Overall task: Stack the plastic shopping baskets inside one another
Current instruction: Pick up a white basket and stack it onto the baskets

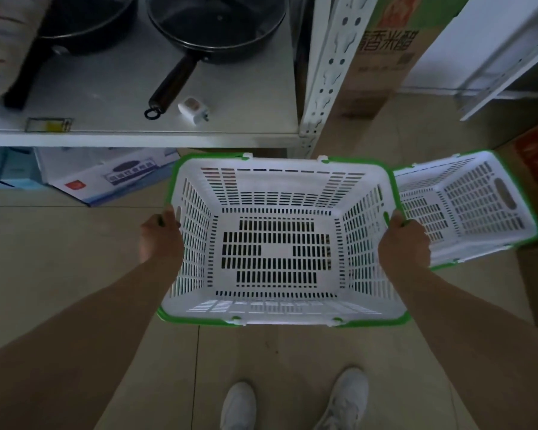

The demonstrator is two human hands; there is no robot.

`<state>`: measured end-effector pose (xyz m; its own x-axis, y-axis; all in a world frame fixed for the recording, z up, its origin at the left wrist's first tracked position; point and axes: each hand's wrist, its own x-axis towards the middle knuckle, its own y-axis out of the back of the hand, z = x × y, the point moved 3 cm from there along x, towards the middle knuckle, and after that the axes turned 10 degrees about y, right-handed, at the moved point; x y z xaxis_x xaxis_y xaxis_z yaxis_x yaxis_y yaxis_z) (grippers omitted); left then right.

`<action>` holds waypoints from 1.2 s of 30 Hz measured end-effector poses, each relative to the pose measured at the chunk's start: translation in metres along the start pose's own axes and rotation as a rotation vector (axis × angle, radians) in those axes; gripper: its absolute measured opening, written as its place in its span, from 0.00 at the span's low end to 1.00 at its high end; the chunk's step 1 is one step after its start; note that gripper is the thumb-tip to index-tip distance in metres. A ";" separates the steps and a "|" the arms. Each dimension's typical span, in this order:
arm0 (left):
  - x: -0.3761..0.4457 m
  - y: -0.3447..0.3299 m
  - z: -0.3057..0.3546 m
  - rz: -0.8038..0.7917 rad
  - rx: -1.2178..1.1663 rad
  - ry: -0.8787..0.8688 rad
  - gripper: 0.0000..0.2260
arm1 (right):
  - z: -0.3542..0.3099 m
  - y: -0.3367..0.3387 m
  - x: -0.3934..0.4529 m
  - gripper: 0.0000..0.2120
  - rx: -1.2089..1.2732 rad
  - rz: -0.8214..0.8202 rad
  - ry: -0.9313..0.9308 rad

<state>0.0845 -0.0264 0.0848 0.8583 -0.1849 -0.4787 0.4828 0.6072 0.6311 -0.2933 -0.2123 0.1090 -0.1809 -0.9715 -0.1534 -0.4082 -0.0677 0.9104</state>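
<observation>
Gripping white slotted plastic basket with green rim [280, 187] by both short sides, left hand [159, 237], right hand [404, 243]. Keeping it level, aligning rims over matching second basket [485, 193] at right.

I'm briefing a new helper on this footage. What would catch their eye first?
A white basket with a green rim fills the centre, gripped at its short ends by the left hand and right hand. A second matching basket sits lower right; black pans rest on the shelf above.

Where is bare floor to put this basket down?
Bare floor lies left of the held basket, below the shelf, and near the shoes. The right is crowded: second basket, boxes.
</observation>
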 end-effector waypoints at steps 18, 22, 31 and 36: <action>0.025 -0.046 -0.042 0.023 0.132 0.041 0.24 | 0.052 -0.081 0.023 0.25 0.021 -0.090 0.058; 0.031 -0.053 -0.054 0.045 0.132 0.066 0.23 | 0.057 -0.096 0.033 0.26 -0.065 -0.152 0.112; 0.045 -0.061 -0.070 0.085 0.045 0.131 0.24 | 0.062 -0.115 0.038 0.30 -0.179 -0.101 0.166; 0.040 -0.066 -0.069 0.143 0.049 0.074 0.18 | 0.061 -0.113 0.038 0.28 -0.306 -0.072 0.224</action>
<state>0.0748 -0.0205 -0.0174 0.9045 -0.0409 -0.4245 0.3661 0.5848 0.7239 -0.3083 -0.2281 -0.0233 0.0520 -0.9851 -0.1639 -0.1205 -0.1691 0.9782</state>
